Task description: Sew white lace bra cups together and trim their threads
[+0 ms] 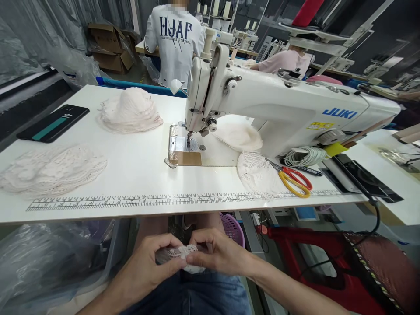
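Observation:
Over my lap, below the table's front edge, both hands grip one bunched piece of white lace fabric [183,252]. My left hand [155,258] pinches its left side between thumb and fingers. On the other side my right hand [218,253] pinches it too, the two thumbs nearly touching. Parts of the lace are hidden behind the fingers. Above the hands stands a white sewing machine [278,96] on the table [141,175]. A stack of pale lace pieces [129,109] lies left of the needle, and a flatter lace pile [55,168] is nearer the front.
Red-and-yellow scissors [297,181] rest by a lace piece [257,173] at the table's right. A dark phone [54,122] lies at left. Coiled cord [305,155] sits under the machine arm. A red chair [315,253] stands right. Two people sit beyond the table.

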The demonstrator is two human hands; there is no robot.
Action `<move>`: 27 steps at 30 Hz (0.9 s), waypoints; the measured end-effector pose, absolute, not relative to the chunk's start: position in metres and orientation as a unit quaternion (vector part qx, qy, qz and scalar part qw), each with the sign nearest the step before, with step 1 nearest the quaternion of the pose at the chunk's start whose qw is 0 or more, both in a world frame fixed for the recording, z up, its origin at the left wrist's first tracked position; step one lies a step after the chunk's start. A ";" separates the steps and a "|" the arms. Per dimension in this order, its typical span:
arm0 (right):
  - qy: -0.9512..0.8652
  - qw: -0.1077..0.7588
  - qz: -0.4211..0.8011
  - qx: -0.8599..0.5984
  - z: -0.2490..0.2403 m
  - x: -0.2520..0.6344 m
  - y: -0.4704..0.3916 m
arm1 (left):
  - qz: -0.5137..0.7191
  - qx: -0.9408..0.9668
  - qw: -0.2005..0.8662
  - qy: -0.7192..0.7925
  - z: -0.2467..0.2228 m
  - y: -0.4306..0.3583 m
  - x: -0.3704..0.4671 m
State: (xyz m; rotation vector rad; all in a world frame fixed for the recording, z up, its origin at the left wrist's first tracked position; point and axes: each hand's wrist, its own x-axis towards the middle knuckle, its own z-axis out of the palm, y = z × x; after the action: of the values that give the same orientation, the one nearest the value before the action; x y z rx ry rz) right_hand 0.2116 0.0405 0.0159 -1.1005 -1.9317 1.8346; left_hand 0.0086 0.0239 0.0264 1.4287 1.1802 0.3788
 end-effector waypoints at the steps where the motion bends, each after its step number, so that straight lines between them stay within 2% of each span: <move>1: -0.665 0.130 0.628 -0.382 0.017 0.211 0.041 | 0.165 0.614 0.578 0.511 0.026 0.023 0.009; 5: -0.664 0.147 0.622 -0.388 0.028 0.205 0.043 | 0.191 0.612 0.554 0.532 0.035 0.022 0.005; 11: -0.698 0.222 0.565 -0.379 0.062 0.189 0.077 | 0.188 0.660 0.494 0.534 0.094 0.082 -0.009; 13: -0.744 0.215 0.493 -0.396 0.069 0.189 0.104 | 0.159 0.709 0.468 0.503 0.108 0.126 -0.008; 15: -0.799 0.198 0.370 -0.431 0.071 0.194 0.136 | 0.119 0.734 0.467 0.478 0.111 0.173 -0.002; 19: -0.844 0.214 0.169 -0.462 0.067 0.216 0.185 | 0.090 0.753 0.446 0.475 0.092 0.244 0.016; 22: -0.893 0.232 0.102 -0.372 0.061 0.229 0.201 | 0.073 0.756 0.445 0.474 0.076 0.265 0.026; 27: -0.934 0.205 0.034 -0.289 0.052 0.230 0.208 | 0.070 0.751 0.456 0.472 0.070 0.277 0.032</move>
State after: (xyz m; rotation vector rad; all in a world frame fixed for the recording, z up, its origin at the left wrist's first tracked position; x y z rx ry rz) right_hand 0.2298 0.2079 0.0525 -0.8071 -2.6053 0.0937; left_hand 0.0322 0.2767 0.0702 1.8531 1.1650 0.1721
